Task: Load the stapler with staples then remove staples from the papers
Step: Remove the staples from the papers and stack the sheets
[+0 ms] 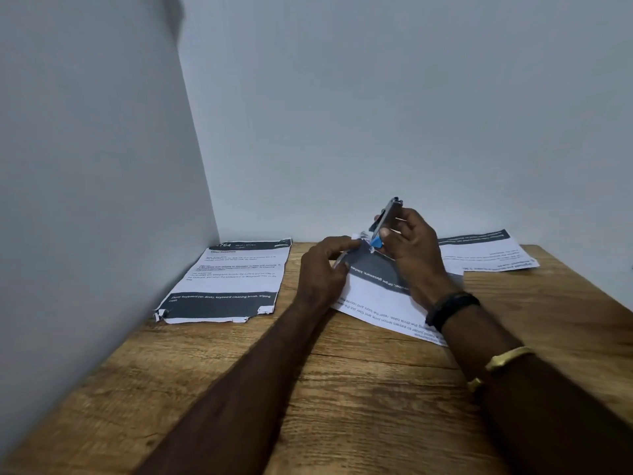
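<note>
My right hand (412, 248) grips a small stapler (385, 219), silver with a blue end, held tilted upright with its blue tip down against the corner of a printed paper (376, 296). My left hand (322, 265) pinches that paper's crumpled corner, right beside the stapler's tip. The paper lies at an angle on the wooden table (342, 389), partly under my right wrist. No staple can be made out at this size.
A second printed sheet (233, 279) with torn lower corners lies flat at the left, near the wall. A third sheet (486, 252) lies at the back right. White walls close the table at left and back. A black band and gold bangles ring my right forearm.
</note>
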`<state>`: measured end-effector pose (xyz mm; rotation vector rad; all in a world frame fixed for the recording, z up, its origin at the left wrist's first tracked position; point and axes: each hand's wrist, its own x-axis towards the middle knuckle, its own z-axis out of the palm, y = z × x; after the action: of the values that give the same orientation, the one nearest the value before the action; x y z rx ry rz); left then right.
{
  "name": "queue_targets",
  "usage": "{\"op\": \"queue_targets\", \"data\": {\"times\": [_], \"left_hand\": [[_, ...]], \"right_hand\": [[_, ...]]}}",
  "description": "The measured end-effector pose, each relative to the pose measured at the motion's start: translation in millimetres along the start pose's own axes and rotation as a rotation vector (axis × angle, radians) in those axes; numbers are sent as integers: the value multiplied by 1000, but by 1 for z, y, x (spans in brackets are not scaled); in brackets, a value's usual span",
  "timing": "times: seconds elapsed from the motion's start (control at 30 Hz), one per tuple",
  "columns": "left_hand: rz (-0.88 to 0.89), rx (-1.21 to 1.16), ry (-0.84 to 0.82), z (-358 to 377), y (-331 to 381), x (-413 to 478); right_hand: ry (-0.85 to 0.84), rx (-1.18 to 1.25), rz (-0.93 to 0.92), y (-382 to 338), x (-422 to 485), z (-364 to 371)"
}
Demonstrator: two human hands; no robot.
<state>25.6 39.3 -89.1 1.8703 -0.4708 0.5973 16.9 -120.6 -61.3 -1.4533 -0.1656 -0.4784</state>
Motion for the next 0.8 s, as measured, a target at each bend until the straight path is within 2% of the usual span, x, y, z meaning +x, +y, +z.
{"op": "queue_targets", "data": {"times": [0.33, 0.8], "left_hand": [[16, -10, -24, 0, -1, -3], [33, -6, -35, 2, 1, -4]], "right_hand": [[-50, -131, -61, 3, -2, 5], [48, -232, -128, 2, 0, 6]]}}
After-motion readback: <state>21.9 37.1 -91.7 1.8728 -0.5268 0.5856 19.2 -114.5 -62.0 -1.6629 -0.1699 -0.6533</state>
